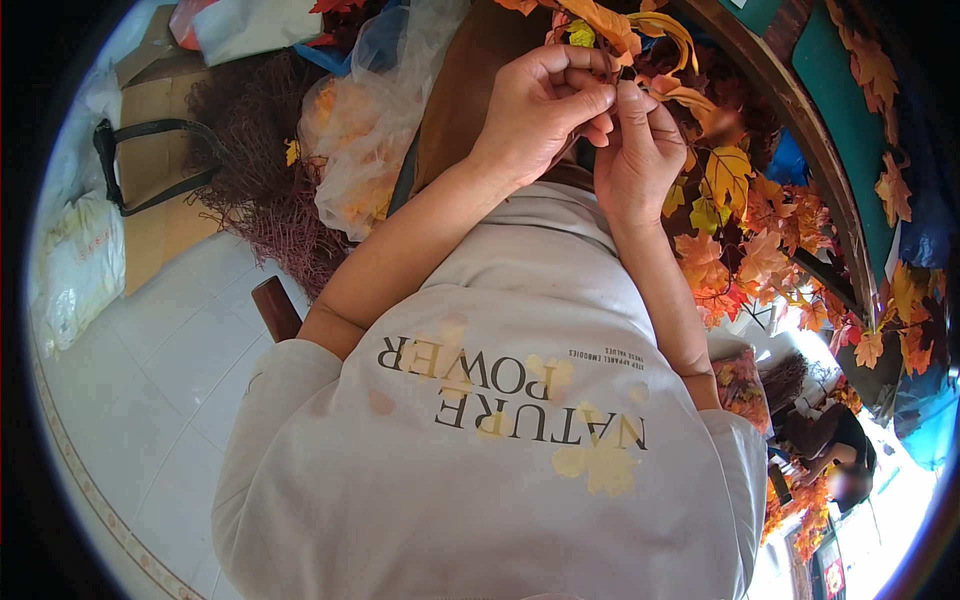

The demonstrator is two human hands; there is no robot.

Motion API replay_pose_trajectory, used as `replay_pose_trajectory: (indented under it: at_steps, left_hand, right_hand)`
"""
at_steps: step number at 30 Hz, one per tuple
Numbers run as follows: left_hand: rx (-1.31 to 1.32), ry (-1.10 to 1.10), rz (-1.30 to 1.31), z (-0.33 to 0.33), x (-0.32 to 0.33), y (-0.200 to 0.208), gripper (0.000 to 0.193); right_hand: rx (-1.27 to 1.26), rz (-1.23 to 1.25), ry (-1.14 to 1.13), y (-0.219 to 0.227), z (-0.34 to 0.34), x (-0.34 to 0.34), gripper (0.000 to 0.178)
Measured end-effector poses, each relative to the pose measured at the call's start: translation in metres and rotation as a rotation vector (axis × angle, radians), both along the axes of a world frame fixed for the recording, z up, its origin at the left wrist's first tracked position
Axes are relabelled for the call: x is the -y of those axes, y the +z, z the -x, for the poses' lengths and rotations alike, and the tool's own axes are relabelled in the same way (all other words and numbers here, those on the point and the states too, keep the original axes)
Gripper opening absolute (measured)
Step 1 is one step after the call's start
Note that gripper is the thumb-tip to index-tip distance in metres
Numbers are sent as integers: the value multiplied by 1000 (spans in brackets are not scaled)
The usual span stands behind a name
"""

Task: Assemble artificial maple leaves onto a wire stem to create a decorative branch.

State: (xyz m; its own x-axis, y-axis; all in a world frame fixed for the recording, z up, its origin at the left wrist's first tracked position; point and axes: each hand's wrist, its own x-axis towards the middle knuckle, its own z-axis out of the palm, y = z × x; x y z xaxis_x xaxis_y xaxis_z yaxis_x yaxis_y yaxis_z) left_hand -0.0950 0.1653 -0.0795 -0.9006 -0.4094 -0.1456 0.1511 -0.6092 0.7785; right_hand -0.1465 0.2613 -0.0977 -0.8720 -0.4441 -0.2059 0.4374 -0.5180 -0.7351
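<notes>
My left hand (550, 115) and my right hand (643, 150) meet at the upper middle, fingertips close together. Both are closed in a pinch. A small dark bit shows between the fingertips, too small to name. Just beyond the fingers is a cluster of orange artificial maple leaves (612, 28), with a yellow-green leaf (580, 34) among them; whether the fingers hold its stem is hidden. Beside my right hand hang more leaves, including a yellow leaf (728, 175) and orange ones (760, 257).
A green table (845, 120) with a wooden edge stands at right. At left are a clear plastic bag (370, 130) of orange leaves, a heap of purplish-brown twigs (265, 150), a cardboard box (160, 190) and a white bag (80, 265). Another person (835, 440) sits at lower right.
</notes>
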Motion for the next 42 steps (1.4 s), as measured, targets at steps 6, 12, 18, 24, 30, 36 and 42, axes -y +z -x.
replay_pose_trajectory:
  at_steps: [6,12,18,24,30,36,42]
  left_hand:
    - [1,25,-121,5,8,-6,14]
    - [2,121,-326,35,46,-26,14]
    - [45,10,-396,54,58,-24,15]
    - [90,-132,-266,52,83,-29,22]
    - [148,-259,-253,24,55,-36,24]
    - [202,-219,-164,14,36,-23,26]
    - [229,-4,-273,7,54,-25,22]
  right_hand:
    - [-215,-150,74,-11,7,3,18]
    - [40,-121,530,-1,-7,-3,42]
    - [1,-120,512,-4,-9,0,40]
    - [132,-104,219,-9,18,-9,20]
    - [-5,-195,235,-7,18,-3,21]
    - [-362,-414,263,-7,17,-2,23]
    - [-669,-697,80,44,27,-19,18]
